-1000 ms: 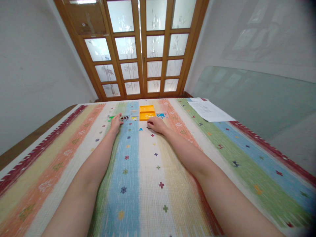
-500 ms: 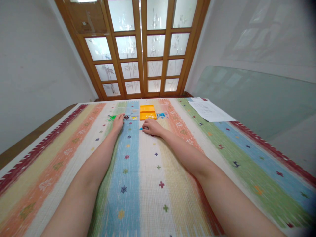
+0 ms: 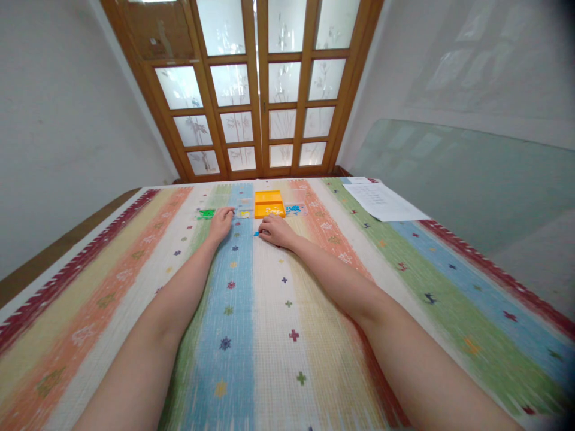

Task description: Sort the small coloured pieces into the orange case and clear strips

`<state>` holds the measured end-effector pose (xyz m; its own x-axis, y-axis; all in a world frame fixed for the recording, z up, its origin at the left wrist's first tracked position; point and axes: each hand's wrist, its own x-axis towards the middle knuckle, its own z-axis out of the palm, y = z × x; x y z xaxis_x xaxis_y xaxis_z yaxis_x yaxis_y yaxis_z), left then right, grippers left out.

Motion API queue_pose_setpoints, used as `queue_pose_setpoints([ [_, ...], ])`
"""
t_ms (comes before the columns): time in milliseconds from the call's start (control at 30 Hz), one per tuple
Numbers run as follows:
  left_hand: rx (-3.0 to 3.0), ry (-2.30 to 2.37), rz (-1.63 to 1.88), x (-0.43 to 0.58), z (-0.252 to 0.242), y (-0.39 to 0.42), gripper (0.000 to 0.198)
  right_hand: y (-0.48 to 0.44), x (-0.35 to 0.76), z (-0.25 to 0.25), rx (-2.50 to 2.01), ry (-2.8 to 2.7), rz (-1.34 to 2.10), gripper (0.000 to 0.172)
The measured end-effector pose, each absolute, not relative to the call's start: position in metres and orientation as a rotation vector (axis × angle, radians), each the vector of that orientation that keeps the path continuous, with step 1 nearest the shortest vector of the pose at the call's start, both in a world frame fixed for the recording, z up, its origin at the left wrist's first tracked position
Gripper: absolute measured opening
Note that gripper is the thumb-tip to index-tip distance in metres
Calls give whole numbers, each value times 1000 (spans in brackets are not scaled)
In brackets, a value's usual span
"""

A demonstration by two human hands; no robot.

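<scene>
My left hand (image 3: 221,222) is over the clear box that held dark pieces in the earlier view. Its fingertips are drawn together, and the hand covers those pieces; what they grip, if anything, is too small to make out. My right hand (image 3: 275,231) rests on the cloth just in front of the open yellow box (image 3: 270,197), fingers curled closed. A small blue piece (image 3: 257,234) pokes out at its fingertips. White pieces (image 3: 274,211) lie in the yellow box. Left of it are yellow pieces (image 3: 245,214), and to its right blue pieces (image 3: 293,209) in a clear box.
Green pieces (image 3: 206,214) lie in a clear box left of my left hand. A printed paper sheet (image 3: 381,200) lies at the far right of the striped tablecloth (image 3: 269,335). Beyond the table stand wooden doors (image 3: 260,90); a glass panel (image 3: 449,173) leans at the right wall.
My left hand has moved slightly to the right and now covers the dark pieces, leaving the green ones in fuller view. My right hand has stayed in place.
</scene>
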<state>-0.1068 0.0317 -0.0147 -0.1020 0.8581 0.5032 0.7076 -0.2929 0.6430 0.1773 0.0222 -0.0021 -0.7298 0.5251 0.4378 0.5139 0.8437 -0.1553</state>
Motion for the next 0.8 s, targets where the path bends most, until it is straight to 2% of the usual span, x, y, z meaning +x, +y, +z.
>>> queue_pose_setpoints([
  [800,2184,1651,1170,-85,-11,21,34,24,177,-4,-790,-2509,104,13],
])
